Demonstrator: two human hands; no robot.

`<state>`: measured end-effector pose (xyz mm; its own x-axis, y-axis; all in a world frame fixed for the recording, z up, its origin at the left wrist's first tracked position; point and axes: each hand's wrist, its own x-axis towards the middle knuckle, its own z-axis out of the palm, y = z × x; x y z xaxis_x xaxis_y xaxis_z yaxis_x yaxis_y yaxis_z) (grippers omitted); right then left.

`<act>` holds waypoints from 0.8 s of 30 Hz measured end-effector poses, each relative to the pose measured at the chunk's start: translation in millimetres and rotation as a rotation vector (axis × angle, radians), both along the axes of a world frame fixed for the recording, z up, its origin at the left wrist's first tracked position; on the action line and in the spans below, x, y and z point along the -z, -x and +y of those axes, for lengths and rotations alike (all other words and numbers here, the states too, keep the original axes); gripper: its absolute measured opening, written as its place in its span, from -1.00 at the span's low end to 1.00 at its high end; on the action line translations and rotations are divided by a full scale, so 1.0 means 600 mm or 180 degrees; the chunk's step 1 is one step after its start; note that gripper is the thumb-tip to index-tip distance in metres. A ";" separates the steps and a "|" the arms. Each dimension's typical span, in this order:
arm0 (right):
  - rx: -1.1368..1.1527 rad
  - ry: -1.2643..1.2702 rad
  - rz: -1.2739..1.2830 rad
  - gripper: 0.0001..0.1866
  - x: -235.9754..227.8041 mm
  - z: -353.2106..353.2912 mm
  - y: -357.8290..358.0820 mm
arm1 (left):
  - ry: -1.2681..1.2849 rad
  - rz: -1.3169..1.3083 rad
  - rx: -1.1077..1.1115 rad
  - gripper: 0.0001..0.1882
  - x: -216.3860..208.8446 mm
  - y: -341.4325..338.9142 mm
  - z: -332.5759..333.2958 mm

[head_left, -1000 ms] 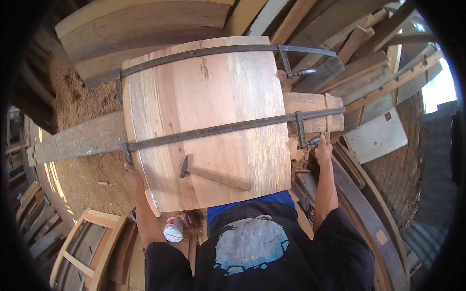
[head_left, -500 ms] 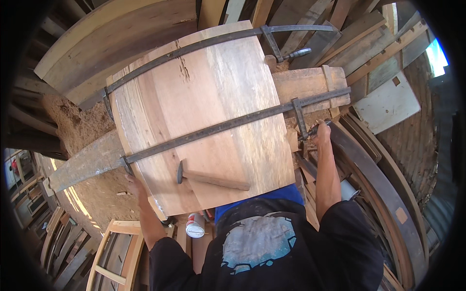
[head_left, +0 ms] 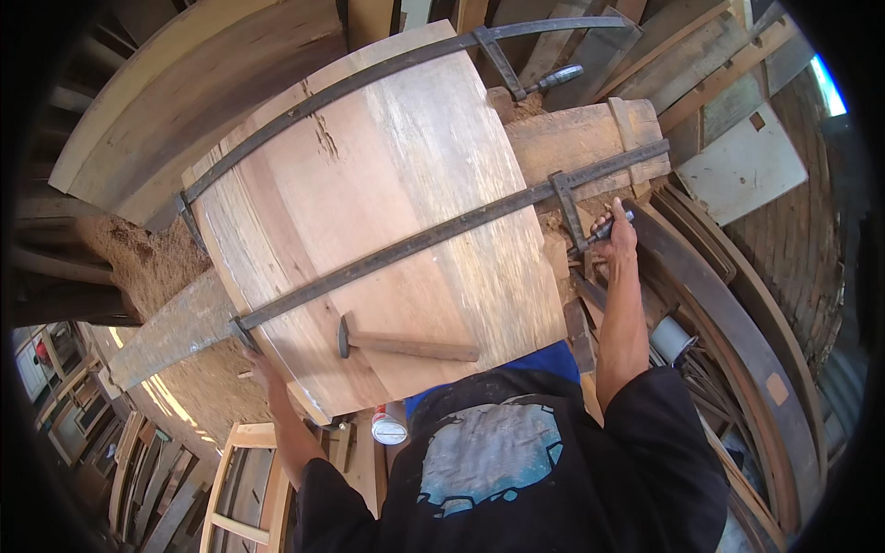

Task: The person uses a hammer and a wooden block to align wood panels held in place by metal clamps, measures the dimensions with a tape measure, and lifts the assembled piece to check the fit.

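Slanting panel (head_left: pixel 406 166): pale streaked wood before the person, tilted further in view than earlier.
Near clamp (head_left: pixel 433 237): flat dark steel across it.
Hammer (head_left: pixel 410 347): wooden shaft, lying on top.
Right hand (head_left: pixel 619 238): grip around the clamp handle (head_left: pixel 629 217), freshly rolled, probably turning it.
Left hand (head_left: pixel 264 370): by the clamp's left end; grip unclear.

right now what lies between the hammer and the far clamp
The head view shows the near clamp's bar lying across the wooden panel between the hammer and the far clamp, with panel surface on either side.
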<state>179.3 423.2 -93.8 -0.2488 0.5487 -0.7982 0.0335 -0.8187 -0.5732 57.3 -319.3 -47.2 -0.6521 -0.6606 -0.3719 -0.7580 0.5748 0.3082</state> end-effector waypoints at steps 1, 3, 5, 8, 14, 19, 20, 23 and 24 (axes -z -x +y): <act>-0.0107 -0.0269 -0.0817 -0.71 -0.015 -0.004 0.017 | -0.0109 -0.0081 0.0042 -0.23 -0.010 -0.003 0.010; 0.0089 -0.0793 -0.1372 -0.66 -0.005 0.000 0.033 | -0.0124 -0.0021 0.0151 -0.32 -0.008 -0.006 -0.005; -0.0605 -0.2217 -0.2258 -0.66 0.074 0.042 -0.023 | 0.0107 0.0153 0.0503 -0.34 0.015 0.006 -0.029; -0.0195 -0.0824 -0.1226 -0.78 0.068 0.040 -0.023 | 0.0657 0.0223 0.0242 -0.34 0.028 0.012 -0.004; -0.0437 0.0064 0.0735 -0.78 0.044 0.041 -0.032 | 0.0128 -0.0066 0.0084 -0.26 0.032 -0.004 -0.069; -0.0343 -0.0885 -0.1492 -0.70 0.046 0.032 0.007 | -0.2711 0.0578 -0.0872 -0.24 0.032 -0.007 -0.087; -0.0409 -0.1325 -0.2189 -0.71 0.049 0.029 0.010 | -0.2717 0.0566 -0.0861 -0.24 0.042 -0.005 -0.084; -0.0370 -0.0576 -0.0847 -0.80 0.104 0.079 -0.025 | -0.1160 0.0540 -0.0820 -0.13 0.057 -0.019 -0.098; -0.0337 -0.0189 -0.0202 -0.82 0.116 0.085 -0.039 | -0.1159 0.0575 -0.0785 -0.15 0.056 -0.023 -0.110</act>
<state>202.7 474.0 -163.6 -0.2579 0.5686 -0.7811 0.1557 -0.7734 -0.6145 71.1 -385.4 -81.0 -0.5677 -0.6515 -0.5032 -0.7741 0.2143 0.5957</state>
